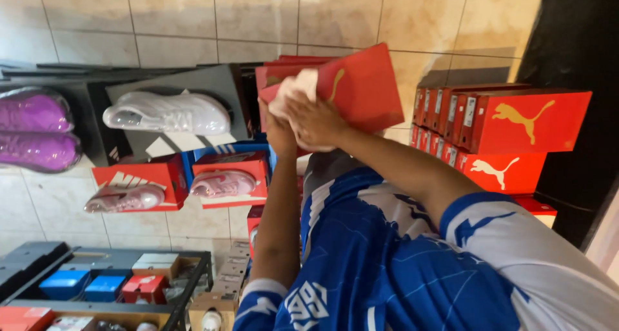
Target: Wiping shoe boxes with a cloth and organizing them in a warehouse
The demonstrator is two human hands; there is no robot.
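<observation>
1. Both arms reach up and forward from a blue-and-white jersey; the arm on the picture's right is bent at the elbow and crosses in toward the middle.
2. Right hand: fingers curled and closed over a pale cloth, pressing it against a red box.
3. Left hand: sits just under the right one, touching it, gripping the lower part of the cloth and the box edge; fingers mostly hidden.
4. Hands are together, clamped on the cloth, on the box's left side.
5. Red box: held up, tilted, lid showing a gold mark, in front of the tiled wall.
6. More red lids sit just behind it.
7. Right: stack of red boxes, ends out, with white labels and gold or white animal marks.
8. Left: white shoe on a grey box, two pink shoes on red boxes, purple wrapped shoes at the far left edge.
9. Bottom left: shelf with small blue, red and white boxes.
</observation>
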